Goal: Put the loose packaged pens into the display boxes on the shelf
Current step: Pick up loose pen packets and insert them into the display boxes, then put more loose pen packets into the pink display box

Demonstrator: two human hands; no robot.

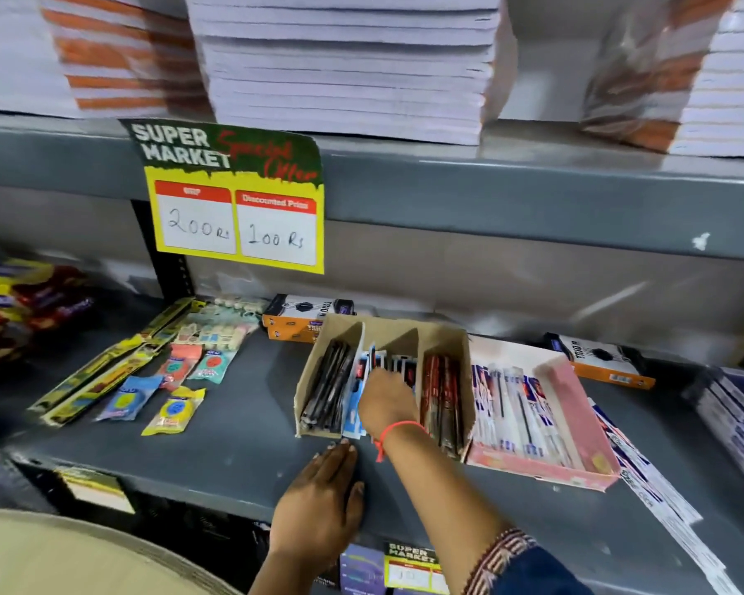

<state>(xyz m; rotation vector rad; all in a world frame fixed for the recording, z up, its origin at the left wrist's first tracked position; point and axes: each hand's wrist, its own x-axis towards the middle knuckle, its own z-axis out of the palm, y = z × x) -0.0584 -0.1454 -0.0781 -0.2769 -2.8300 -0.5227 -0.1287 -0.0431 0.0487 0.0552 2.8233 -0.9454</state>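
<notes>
Presently: right hand in cardboard display box, middle compartment, fingers hidden among packaged pens, grip unclear; left hand flat on shelf, fingers extended.

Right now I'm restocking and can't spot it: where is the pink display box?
In the head view, right of centre on the grey shelf, the pink display box sits against the right side of the brown divided box.
</notes>
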